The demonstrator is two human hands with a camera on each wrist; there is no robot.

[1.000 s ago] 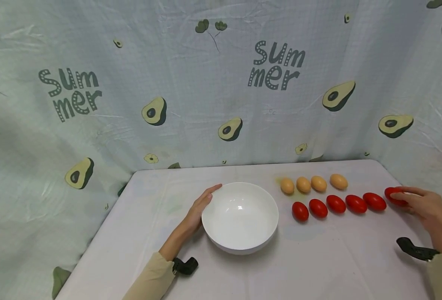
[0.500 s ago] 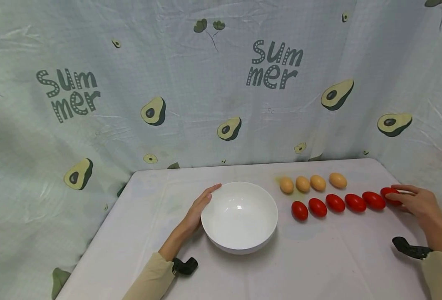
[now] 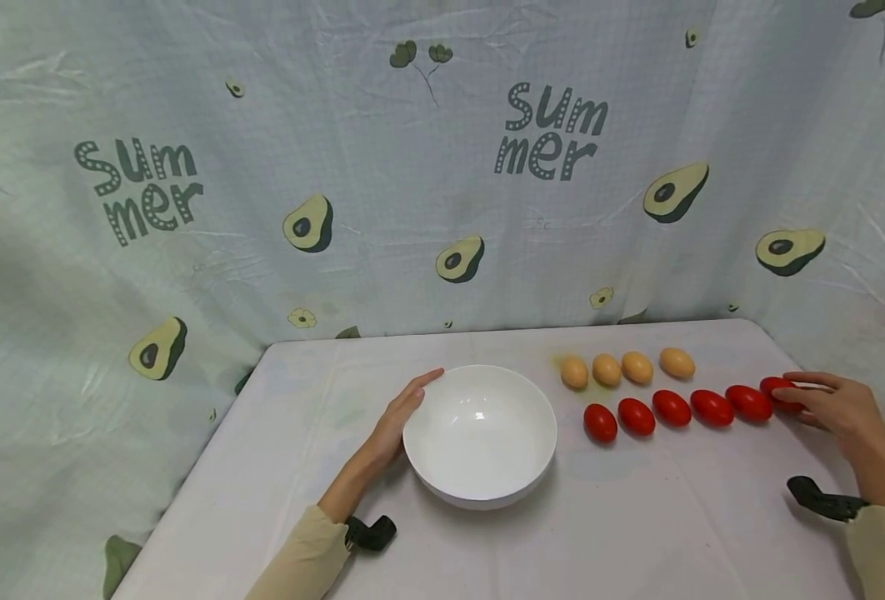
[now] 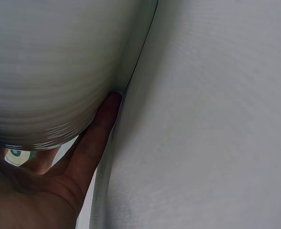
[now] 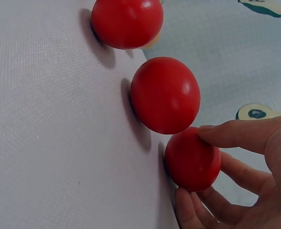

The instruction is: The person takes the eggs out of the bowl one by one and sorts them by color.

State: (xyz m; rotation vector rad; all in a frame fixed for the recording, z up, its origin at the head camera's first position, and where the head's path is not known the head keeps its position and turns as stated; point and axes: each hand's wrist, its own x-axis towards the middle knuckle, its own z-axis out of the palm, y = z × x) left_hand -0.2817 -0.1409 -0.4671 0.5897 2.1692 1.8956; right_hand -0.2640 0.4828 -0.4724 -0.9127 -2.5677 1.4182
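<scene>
A white bowl [image 3: 480,437] stands upright on the table. My left hand [image 3: 392,421] lies along its left side, fingers extended; in the left wrist view the thumb [image 4: 102,124] touches the bowl's outer wall [image 4: 50,71]. Toward the right, my right hand [image 3: 843,408] holds a red egg [image 3: 780,392] at the end of a row of red eggs. The right wrist view has this held egg [image 5: 193,160] between the thumb and fingertips, close beside the neighbouring red egg [image 5: 165,95]. Fingers behind the held egg are partly hidden.
Several other red eggs [image 3: 672,407] form a slanting row right of the bowl. Behind them sit several tan eggs [image 3: 637,367] in a second row. A printed cloth [image 3: 382,167] hangs behind the white-covered table [image 3: 532,550].
My right hand has shifted slightly left, bringing the held red egg up to the end of the red row. The left hand and bowl have stayed in place.
</scene>
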